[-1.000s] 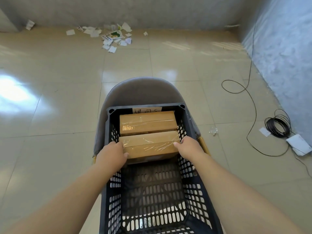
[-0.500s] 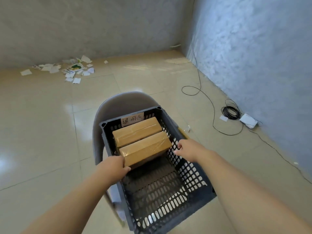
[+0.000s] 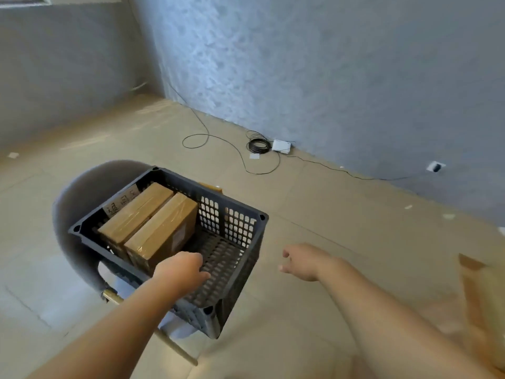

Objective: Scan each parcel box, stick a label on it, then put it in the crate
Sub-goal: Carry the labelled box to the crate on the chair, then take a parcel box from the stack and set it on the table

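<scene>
A dark grey slatted crate (image 3: 211, 192) stands on a grey chair (image 3: 82, 192). Two brown taped parcel boxes lie side by side in its left half: the far box (image 3: 136, 212) and the near box (image 3: 161, 232), which has a pale label on its side. My left hand (image 3: 180, 272) hovers over the crate's near rim, just by the end of the near box, fingers relaxed and holding nothing. My right hand (image 3: 303, 261) is outside the crate to its right, above the floor, fingers loose and empty.
A blurred brown cardboard shape (image 3: 481, 294) sits at the right edge. A coiled black cable (image 3: 258, 144) and a white device (image 3: 281, 146) lie by the grey wall. Paper scraps dot the tiled floor.
Both hands have let go of the near box. My right hand has left the crate and moved right. The view has swung to the right.
</scene>
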A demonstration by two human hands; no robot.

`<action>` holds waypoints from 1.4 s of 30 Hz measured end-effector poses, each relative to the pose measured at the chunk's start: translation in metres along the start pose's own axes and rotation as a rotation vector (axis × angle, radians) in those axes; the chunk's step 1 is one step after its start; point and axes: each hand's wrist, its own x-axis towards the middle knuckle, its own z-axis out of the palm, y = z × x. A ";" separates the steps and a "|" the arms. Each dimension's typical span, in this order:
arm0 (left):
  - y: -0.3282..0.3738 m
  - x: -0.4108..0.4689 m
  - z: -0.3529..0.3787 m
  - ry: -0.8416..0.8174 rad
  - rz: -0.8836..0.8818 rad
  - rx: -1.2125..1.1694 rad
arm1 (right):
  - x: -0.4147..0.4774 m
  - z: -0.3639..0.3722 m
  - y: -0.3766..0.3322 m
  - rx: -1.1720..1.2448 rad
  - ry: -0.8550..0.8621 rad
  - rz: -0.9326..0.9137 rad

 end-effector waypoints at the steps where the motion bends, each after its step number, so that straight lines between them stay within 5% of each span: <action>1: 0.017 -0.003 0.002 0.007 0.032 -0.001 | -0.016 0.006 0.015 0.016 0.006 0.032; 24: 0.433 -0.222 0.174 -0.069 0.761 0.189 | -0.441 0.233 0.357 0.459 0.113 0.631; 42: 0.719 -0.209 0.233 -0.259 0.979 0.021 | -0.553 0.260 0.587 0.680 0.268 0.933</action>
